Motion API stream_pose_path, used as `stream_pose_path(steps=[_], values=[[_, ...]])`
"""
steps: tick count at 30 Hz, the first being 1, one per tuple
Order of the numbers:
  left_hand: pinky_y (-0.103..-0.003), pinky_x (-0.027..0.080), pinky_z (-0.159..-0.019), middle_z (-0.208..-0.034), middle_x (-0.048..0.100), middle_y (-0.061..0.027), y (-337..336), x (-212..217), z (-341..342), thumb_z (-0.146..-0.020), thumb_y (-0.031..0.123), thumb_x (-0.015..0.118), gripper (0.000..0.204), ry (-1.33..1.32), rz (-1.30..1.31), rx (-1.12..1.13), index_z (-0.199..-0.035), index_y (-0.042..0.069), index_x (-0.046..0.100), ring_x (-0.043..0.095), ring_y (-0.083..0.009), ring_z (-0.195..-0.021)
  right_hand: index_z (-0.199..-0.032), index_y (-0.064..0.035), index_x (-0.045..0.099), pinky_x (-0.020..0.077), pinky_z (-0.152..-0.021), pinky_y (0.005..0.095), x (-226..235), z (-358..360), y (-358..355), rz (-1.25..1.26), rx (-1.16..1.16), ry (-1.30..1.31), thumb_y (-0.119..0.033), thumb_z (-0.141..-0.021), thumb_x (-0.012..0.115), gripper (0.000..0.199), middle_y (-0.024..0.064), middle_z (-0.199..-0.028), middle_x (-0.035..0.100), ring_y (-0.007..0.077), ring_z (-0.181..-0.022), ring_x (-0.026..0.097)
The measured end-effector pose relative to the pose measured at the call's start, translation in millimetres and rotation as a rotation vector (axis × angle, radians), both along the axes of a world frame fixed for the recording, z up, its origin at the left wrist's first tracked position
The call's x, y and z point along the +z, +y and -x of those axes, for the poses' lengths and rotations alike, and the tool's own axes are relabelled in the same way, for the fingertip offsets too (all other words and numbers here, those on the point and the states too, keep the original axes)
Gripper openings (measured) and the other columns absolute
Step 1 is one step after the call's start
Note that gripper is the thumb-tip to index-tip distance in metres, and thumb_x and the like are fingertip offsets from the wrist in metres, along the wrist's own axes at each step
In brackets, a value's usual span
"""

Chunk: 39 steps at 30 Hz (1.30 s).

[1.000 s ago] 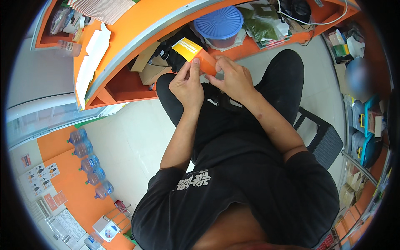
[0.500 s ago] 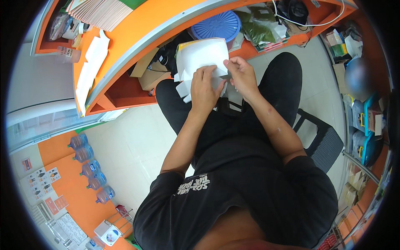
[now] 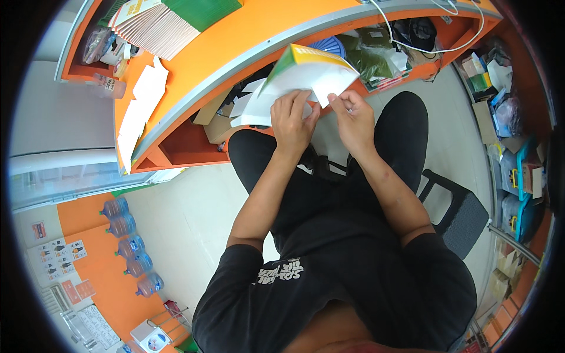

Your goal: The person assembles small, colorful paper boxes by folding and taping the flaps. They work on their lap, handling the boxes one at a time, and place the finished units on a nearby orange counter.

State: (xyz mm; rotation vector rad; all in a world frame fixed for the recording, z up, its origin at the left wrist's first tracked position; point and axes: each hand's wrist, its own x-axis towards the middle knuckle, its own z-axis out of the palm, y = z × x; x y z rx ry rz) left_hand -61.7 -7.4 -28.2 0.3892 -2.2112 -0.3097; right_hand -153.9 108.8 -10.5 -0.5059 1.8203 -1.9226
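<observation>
A flat carton (image 3: 306,76) was pinched at its six-o'clock edge by both hands, left (image 3: 292,120) and right (image 3: 353,117), closed, so flaps could be worked.

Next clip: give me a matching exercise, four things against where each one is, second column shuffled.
Things:
1. flat carton
2. stack of booklets
3. water bottles
4. black stool

Places:
A. on the floor by the orange wall, at the person's left
B. on the orange counter top
C. between the left hand and right hand
D. beside the person's right leg

Pairs: 1-C, 2-B, 3-A, 4-D
</observation>
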Motion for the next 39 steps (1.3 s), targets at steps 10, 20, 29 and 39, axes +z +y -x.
stream_pose_path(steps=[10, 20, 29, 39], values=[[-0.036, 0.052, -0.081, -0.097, 0.072, -0.0097, 9, 26, 5, -0.082, 0.0, 0.074, 0.021, 0.047, -0.035, -0.197, -0.102, 0.004, 0.074, 0.068, -0.0269, -0.091, -0.099, 0.002, 0.069, 0.0507, -0.077, 0.0289, 17, 24, 23, -0.045, -0.086, 0.124, -0.021, -0.097, 0.069, 0.023, 0.0113, -0.095, 0.075, 0.0131, -0.084, 0.067], [-0.028, 0.054, -0.07, -0.089, 0.076, -0.0105, 45, 43, -19, -0.097, 0.016, 0.07, 0.021, -0.116, -0.931, -0.075, -0.108, -0.001, 0.076, 0.07, -0.0131, -0.077, -0.095, 0.0016, 0.072, 0.0514, -0.087, 0.0325, 26, 14, 44, -0.075, 0.165, 0.363, -0.015, -0.093, 0.07, 0.017, 0.0152, -0.128, 0.068, 0.0233, -0.104, 0.069], [-0.021, 0.045, -0.071, -0.087, 0.071, -0.0021, 40, 45, -26, -0.098, 0.023, 0.071, 0.03, -0.128, -1.352, -0.137, -0.113, -0.003, 0.073, 0.059, -0.0062, -0.077, -0.093, 0.0021, 0.073, 0.0504, -0.094, 0.034, 31, 17, 46, -0.079, 0.294, 0.356, -0.013, -0.092, 0.07, 0.015, 0.0155, -0.135, 0.066, 0.0273, -0.115, 0.067], [-0.02, 0.048, -0.07, -0.09, 0.073, -0.0011, 42, 32, -25, -0.099, 0.019, 0.069, 0.028, -0.053, -1.412, -0.213, -0.118, -0.002, 0.072, 0.062, -0.0042, -0.079, -0.087, 0.0042, 0.07, 0.0541, -0.088, 0.0374, 27, 3, 37, -0.117, 0.121, 0.384, -0.012, -0.089, 0.073, 0.017, 0.0189, -0.123, 0.071, 0.0318, -0.104, 0.072]])
